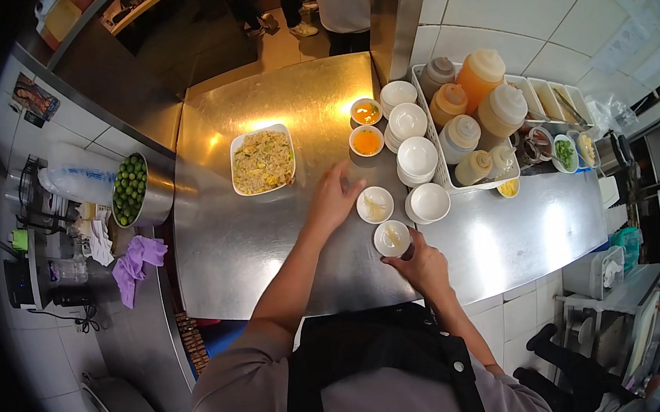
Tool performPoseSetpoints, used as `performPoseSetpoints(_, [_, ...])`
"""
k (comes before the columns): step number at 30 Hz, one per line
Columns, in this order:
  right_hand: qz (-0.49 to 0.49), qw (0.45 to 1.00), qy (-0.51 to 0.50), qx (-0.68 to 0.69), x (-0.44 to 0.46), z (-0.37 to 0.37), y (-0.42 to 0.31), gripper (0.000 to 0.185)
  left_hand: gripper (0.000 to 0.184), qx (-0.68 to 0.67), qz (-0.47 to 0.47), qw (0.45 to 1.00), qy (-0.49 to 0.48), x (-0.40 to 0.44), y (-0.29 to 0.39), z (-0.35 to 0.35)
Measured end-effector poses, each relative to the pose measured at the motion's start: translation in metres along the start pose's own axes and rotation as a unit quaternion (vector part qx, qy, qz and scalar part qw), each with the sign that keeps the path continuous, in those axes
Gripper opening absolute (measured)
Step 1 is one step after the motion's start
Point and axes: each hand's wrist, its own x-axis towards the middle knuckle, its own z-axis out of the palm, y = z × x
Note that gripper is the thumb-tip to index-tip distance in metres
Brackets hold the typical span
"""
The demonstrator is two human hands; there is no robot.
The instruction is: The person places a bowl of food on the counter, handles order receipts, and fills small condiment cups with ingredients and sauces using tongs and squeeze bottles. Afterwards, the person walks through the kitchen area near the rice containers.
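My right hand (421, 265) grips a small white sauce bowl (386, 250) at its right side, thumb and forefinger around the wall. Pale shreds lie inside that bowl, which is at the near part of the steel counter. Just beyond it stands a second small bowl (376, 216), also with pale shreds in it. My left hand (332, 199) is open beside this second bowl, its thumb close to the rim; whether they touch I cannot tell. Farther back are two small bowls of orange sauce (366, 141) (366, 112). A square dish of fried rice (263, 161) sits to the left.
Stacks of white bowls (418, 156) stand right of the sauce bowls. Behind them, a white basket (440, 166) holds several squeeze bottles (461, 133). A pot of green citrus (144, 192) and a purple cloth (136, 266) are at left. People stand beyond the counter (223, 239).
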Motion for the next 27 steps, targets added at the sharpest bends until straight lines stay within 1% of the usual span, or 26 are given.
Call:
performPoseSetpoints(1, [-0.011, 1.0, 0.01, -0.01, 0.001, 0.002, 0.0, 0.079, 0.062, 0.002, 0.001, 1.0, -0.001, -0.012, -0.004, 0.003])
performPoseSetpoints(3, [-0.021, 0.999, 0.021, -0.018, 0.002, 0.005, -0.001, 0.079, 0.054, -0.079, 0.015, 0.996, 0.026, -0.032, -0.015, 0.013])
performPoseSetpoints(4, [-0.028, 0.999, 0.036, -0.023, 0.003, 0.007, -0.003, 0.079, 0.053, -0.13, -0.017, 0.991, -0.01, -0.036, -0.016, 0.014])
performPoseSetpoints(5, [-0.035, 0.998, 0.051, -0.028, 0.004, 0.009, -0.004, 0.079, 0.053, -0.13, -0.016, 0.991, -0.011, -0.039, -0.016, 0.017])
performPoseSetpoints(6, [-0.036, 0.998, 0.051, -0.028, 0.006, 0.012, -0.003, 0.079, 0.055, -0.227, -0.057, 0.972, -0.028, -0.041, -0.014, 0.021])
performPoseSetpoints(7, [-0.031, 0.997, 0.059, -0.039, 0.008, 0.016, -0.001, 0.076, 0.058, -0.322, -0.096, 0.941, -0.044, -0.042, -0.011, 0.023])
performPoseSetpoints(9, [-0.029, 0.996, 0.068, -0.05, 0.013, 0.021, 0.0, 0.074, 0.059, -0.338, -0.096, 0.935, -0.046, -0.037, -0.009, 0.026])
performPoseSetpoints(11, [-0.034, 0.992, 0.092, -0.081, 0.015, 0.021, 0.0, 0.066, 0.06, -0.354, -0.097, 0.929, -0.051, -0.03, -0.011, 0.03])
performPoseSetpoints(12, [-0.034, 0.992, 0.093, -0.082, 0.016, 0.02, -0.001, 0.066, 0.06, -0.362, -0.09, 0.926, -0.046, -0.024, -0.014, 0.033])
performPoseSetpoints(14, [-0.031, 0.991, 0.094, -0.086, 0.018, 0.018, -0.005, 0.056, 0.06, -0.372, -0.082, 0.924, -0.042, -0.015, -0.016, 0.036])
performPoseSetpoints(15, [-0.03, 0.991, 0.096, -0.087, 0.019, 0.018, -0.005, 0.056, 0.06, -0.371, -0.074, 0.924, -0.046, -0.011, -0.016, 0.037])
performPoseSetpoints(17, [-0.048, 0.99, 0.124, -0.051, 0.022, 0.021, -0.002, 0.047, 0.061, -0.371, -0.065, 0.925, -0.05, -0.004, -0.013, 0.037])
performPoseSetpoints(18, [-0.048, 0.99, 0.125, -0.052, 0.023, 0.022, -0.002, 0.047, 0.061, -0.376, -0.067, 0.923, -0.05, -0.001, -0.011, 0.038])
performPoseSetpoints(20, [-0.054, 0.987, 0.146, -0.025, 0.025, 0.024, -0.004, 0.04, 0.062, -0.381, -0.068, 0.921, -0.05, 0.002, -0.008, 0.039])
performPoseSetpoints(21, [-0.055, 0.987, 0.148, -0.025, 0.025, 0.024, -0.007, 0.04, 0.062, -0.376, -0.065, 0.923, -0.052, 0.003, -0.006, 0.04])
performPoseSetpoints(23, [-0.03, 0.992, 0.113, -0.051, 0.024, 0.021, -0.013, 0.038, 0.063, -0.371, -0.064, 0.925, -0.051, 0.004, -0.006, 0.04])
performPoseSetpoints(26, [-0.029, 0.993, 0.105, -0.053, 0.025, 0.025, -0.016, 0.04, 0.065, -0.36, -0.054, 0.93, -0.051, 0.003, -0.017, 0.042])
performPoseSetpoints(27, [-0.029, 0.992, 0.106, -0.054, 0.025, 0.026, -0.017, 0.04, 0.066, -0.318, -0.031, 0.947, -0.044, 0.001, -0.026, 0.043])
